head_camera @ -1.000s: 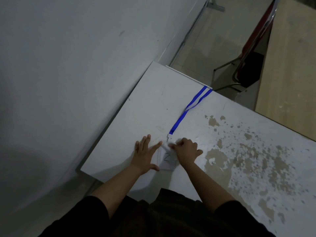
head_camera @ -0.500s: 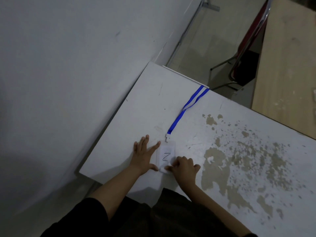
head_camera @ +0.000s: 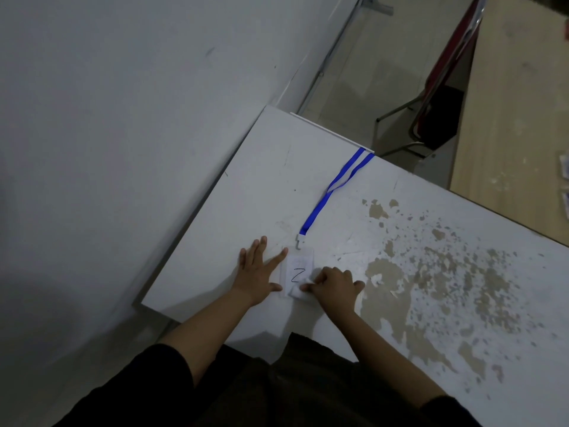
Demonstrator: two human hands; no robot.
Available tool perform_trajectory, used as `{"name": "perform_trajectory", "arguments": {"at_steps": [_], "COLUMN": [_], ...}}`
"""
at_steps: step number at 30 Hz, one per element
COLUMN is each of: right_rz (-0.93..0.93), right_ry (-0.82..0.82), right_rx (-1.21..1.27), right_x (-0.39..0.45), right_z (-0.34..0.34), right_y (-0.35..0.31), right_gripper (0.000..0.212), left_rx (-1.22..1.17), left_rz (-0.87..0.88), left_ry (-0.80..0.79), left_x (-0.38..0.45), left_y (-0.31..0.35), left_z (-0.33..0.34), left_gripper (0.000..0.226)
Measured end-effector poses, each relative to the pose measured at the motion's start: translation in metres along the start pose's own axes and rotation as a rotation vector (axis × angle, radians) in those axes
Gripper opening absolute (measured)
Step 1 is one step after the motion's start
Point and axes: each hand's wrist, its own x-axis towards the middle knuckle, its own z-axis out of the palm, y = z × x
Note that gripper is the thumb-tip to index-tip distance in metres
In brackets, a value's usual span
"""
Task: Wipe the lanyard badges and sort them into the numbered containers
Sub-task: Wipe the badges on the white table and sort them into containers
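Peeling white table [head_camera: 400, 303] by grey wall [head_camera: 123, 118]; left hand [head_camera: 257, 272] flat steadying badge [head_camera: 295, 272], right hand [head_camera: 334, 286] pinching cloth [head_camera: 298, 291].

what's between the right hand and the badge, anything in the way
Only the white wipe, which the right hand pinches against the badge's lower right corner. The left hand lies flat along the badge's left edge. No numbered containers are in view, so that path cannot be judged.
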Motion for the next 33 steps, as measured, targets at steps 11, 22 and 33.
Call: {"name": "perform_trajectory", "arguments": {"at_steps": [11, 22, 33], "right_rz": [0.052, 0.044, 0.057], "right_ry": [0.074, 0.096, 0.039], "right_rx": [0.025, 0.061, 0.062], "right_x": [0.014, 0.032, 0.018], "right_z": [-0.003, -0.005, 0.0], "right_y": [-0.013, -0.029, -0.026], "right_gripper": [0.031, 0.029, 0.032], "left_rx": [0.012, 0.004, -0.011], "left_rz": [-0.007, -0.012, -0.012], "left_ry": [-0.004, -0.013, -0.007], "left_x": [0.001, -0.001, 0.0], "left_y": [0.001, 0.001, 0.001], "left_z": [-0.001, -0.003, -0.001], "left_gripper": [0.091, 0.093, 0.093]}}
